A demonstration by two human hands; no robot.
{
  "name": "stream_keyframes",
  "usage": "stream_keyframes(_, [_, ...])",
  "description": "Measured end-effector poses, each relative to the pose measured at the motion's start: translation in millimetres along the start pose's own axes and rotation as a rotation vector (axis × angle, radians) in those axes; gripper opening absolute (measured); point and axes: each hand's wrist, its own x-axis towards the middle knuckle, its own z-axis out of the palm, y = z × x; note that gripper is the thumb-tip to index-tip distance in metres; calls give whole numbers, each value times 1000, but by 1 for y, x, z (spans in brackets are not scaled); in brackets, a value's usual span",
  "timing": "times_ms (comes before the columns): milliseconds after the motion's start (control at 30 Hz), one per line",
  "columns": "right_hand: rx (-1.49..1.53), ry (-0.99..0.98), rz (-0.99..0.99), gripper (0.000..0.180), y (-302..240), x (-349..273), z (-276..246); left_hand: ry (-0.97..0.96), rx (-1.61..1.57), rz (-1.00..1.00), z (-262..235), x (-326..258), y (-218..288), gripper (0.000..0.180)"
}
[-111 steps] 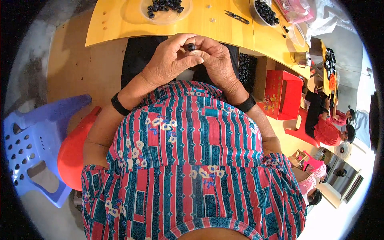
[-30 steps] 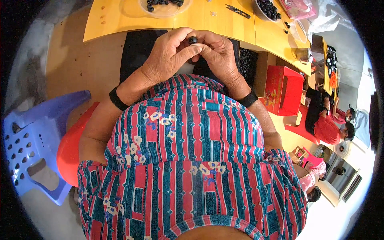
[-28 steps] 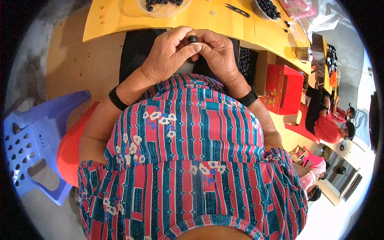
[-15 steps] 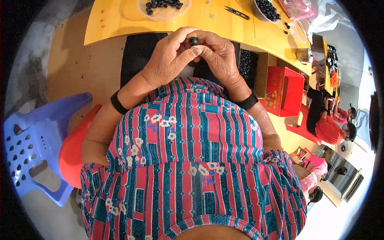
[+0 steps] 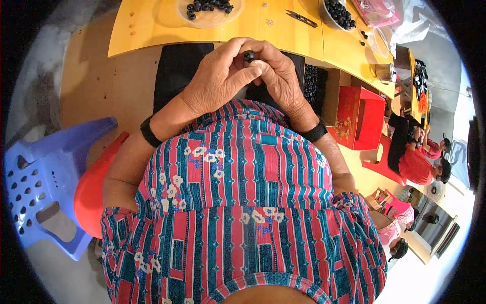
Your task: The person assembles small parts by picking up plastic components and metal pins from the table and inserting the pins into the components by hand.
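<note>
In front of my chest, at the near edge of the table, both hands meet around a small black round part (image 5: 248,55). My left hand (image 5: 216,76) is closed, its fingers curled behind the part and its thumb reaching toward the right thumb. My right hand (image 5: 278,73) is closed too, with thumb and fingers pinching at the part. Fingers hide much of its lower side. Beyond the hands, a clear shallow bowl (image 5: 211,23) on the table holds several similar black parts.
On the yellow table (image 5: 162,33) lie dark thread snips (image 5: 301,19) and a fuller bowl (image 5: 329,19) of black parts. A metal cup (image 5: 386,73) stands at right. Below are an open red box (image 5: 349,121), and at left a blue plastic chair (image 5: 48,177) and red seat (image 5: 96,197). Other people sit far right.
The black part has tilted and shifted slightly down and right between my fingers. My right thumb has moved a little, and both hands remain together at the table edge.
</note>
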Motion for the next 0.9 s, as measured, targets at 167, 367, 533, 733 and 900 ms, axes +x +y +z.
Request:
stream_keyframes(167, [160, 3, 18, 21, 7, 0, 0, 10, -45, 12, -2, 3, 5, 42])
stream_keyframes(367, [226, 19, -32, 21, 8, 1, 2, -1, -1, -7, -4, 3, 7, 42])
stream_keyframes(533, [229, 43, -61, 21, 5, 2, 4, 35, 116, 98, -3, 5, 3, 43])
stream_keyframes(733, [130, 92, -138, 23, 11, 2, 5, 2, 90, 77, -3, 6, 7, 40])
stream_keyframes(900, [75, 115, -123, 24, 6, 0, 7, 30, 101, 61, -2, 5, 3, 41])
